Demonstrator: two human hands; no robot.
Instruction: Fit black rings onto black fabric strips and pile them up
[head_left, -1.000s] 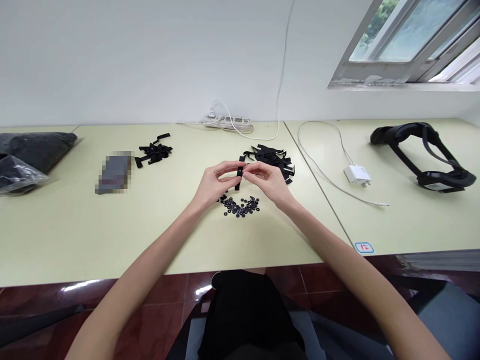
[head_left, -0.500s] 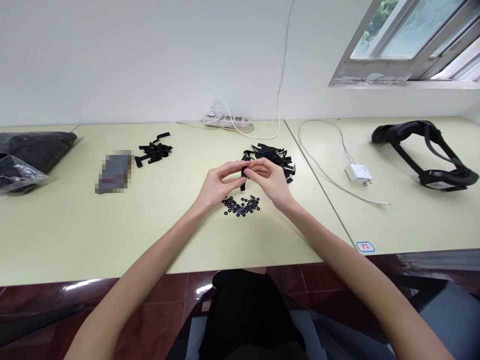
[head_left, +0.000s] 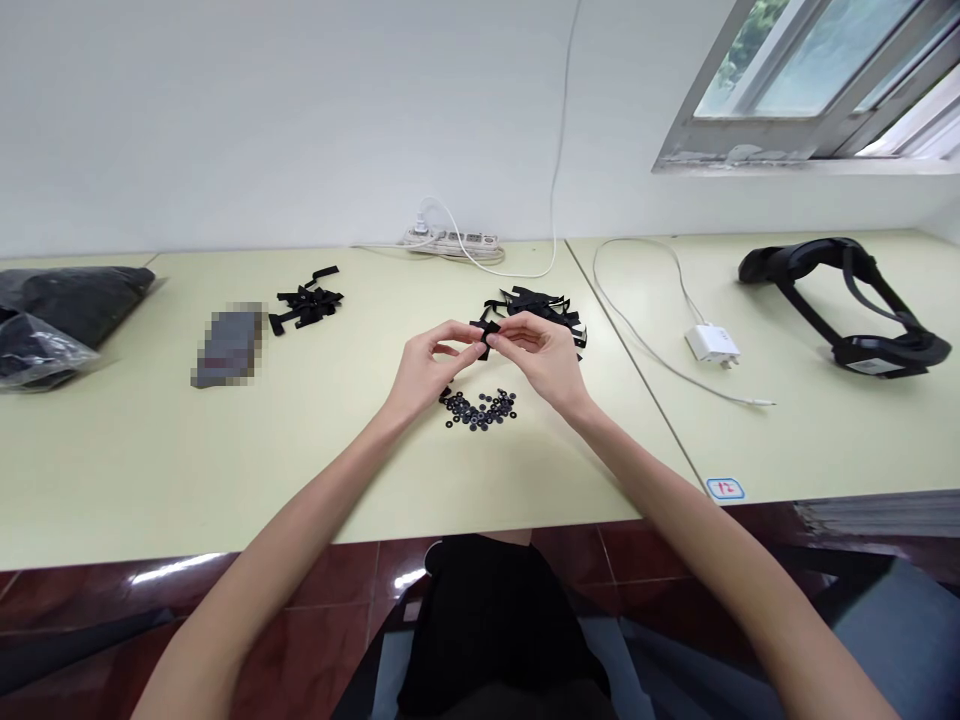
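- Two hands meet at the middle of the frame, fingertips bent toward each other: the left hand [head_left: 424, 375] pinches a short black strip [head_left: 490, 333] from one side, the right hand [head_left: 551, 360] from the other.
- That strip is lifted above the bench [head_left: 300, 460] and looks bent or folded; holding it from both sides probably steadies so limp a piece. Whether a small part sits between the fingertips cannot be told.
- Just below the hands, small dark discs [head_left: 480, 412] lie loose in a curved heap, seemingly placed for a short reach and spread enough to be picked singly.
- Right behind the right hand, a larger pile of black strips [head_left: 536, 303] lies tangled, partly covered by its fingers, likely put there for easy access.
- Left of centre, a smaller heap of black strips [head_left: 309, 305] stands well apart, perhaps to avoid mixing with the larger pile.
- Farther left come a blurred-out grey object [head_left: 231, 342] and, at the left edge, a dark plastic bag [head_left: 82, 300], both away from the hands.
- Upper centre, a power strip [head_left: 454, 243] sits against the wall, presumably for its cable; at right, a white charger [head_left: 712, 344] and a black headset-like frame [head_left: 870, 355] leave the middle uncrowded.
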